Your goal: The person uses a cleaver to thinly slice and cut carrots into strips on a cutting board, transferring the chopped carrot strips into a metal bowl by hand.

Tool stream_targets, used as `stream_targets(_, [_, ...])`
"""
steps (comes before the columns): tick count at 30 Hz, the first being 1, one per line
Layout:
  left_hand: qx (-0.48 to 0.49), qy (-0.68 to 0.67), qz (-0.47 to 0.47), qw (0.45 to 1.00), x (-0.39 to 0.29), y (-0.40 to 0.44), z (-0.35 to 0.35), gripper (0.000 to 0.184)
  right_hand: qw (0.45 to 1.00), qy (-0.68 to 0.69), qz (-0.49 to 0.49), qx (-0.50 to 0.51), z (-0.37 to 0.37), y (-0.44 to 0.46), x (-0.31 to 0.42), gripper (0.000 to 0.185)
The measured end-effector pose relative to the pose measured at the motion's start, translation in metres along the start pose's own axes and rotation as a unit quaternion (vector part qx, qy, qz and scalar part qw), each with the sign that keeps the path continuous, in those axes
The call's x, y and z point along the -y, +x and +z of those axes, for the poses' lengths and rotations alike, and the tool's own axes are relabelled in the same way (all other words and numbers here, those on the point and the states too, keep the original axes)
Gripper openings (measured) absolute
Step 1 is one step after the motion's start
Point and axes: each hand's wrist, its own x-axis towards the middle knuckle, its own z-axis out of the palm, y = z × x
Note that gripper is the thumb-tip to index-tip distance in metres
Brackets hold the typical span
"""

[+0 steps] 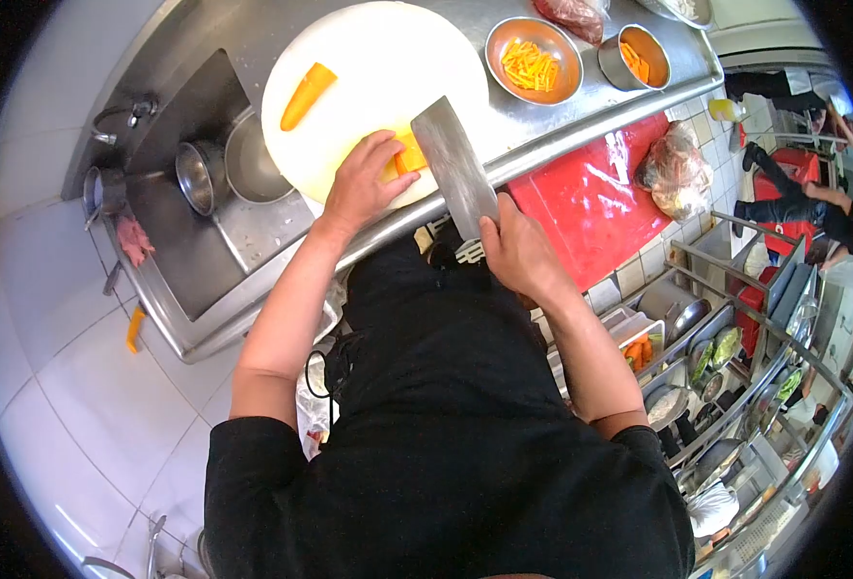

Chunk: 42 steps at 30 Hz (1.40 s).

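A round white cutting board (pixel 378 58) lies on the steel counter, with a peeled carrot piece (pixel 308 96) on its left part. Near the board's front edge, my left hand (pixel 361 183) has its fingers bent over cut carrot (pixel 410 154), thumb on the near side. My right hand (pixel 523 249) is closed round the grip of a cleaver (pixel 454 164). The cleaver's wide blade stands just right of the carrot and my left fingertips; whether it touches the carrot, I cannot tell. The cleaver's handle is mostly hidden in my palm.
Right of the board are a metal bowl (pixel 568 60) of carrot strips and a metal pot (pixel 617 71) with carrot pieces. A sink (pixel 190 96) holding metal bowls is at left. Below the counter sits a flat red surface (pixel 591 198) beside a filled plastic bag (pixel 675 169). Other people are at far right.
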Motion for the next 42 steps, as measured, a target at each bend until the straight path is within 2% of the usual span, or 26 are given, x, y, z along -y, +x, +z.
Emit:
stream_targets(7, [-0.029,-0.044,0.018,0.998,-0.005,0.003,-0.003,0.042,1.0,-0.01,0.023,-0.002,0.008,-0.004,0.009,0.026])
stream_targets(14, [-0.029,-0.033,0.019,0.999,0.0,0.0,0.0,0.042,1.0,-0.005,-0.001,-0.016,0.009,-0.003,0.008,0.025])
stream_targets(23, [-0.021,-0.02,0.004,1.0,0.003,-0.001,0.001,0.045,1.0,-0.011,0.015,-0.008,0.011,0.001,0.016,0.026])
stream_targets(42, [-0.013,-0.053,-0.006,0.998,0.002,0.0,-0.001,0.045,1.0,0.0,0.005,-0.015,0.012,-0.001,0.013,0.025])
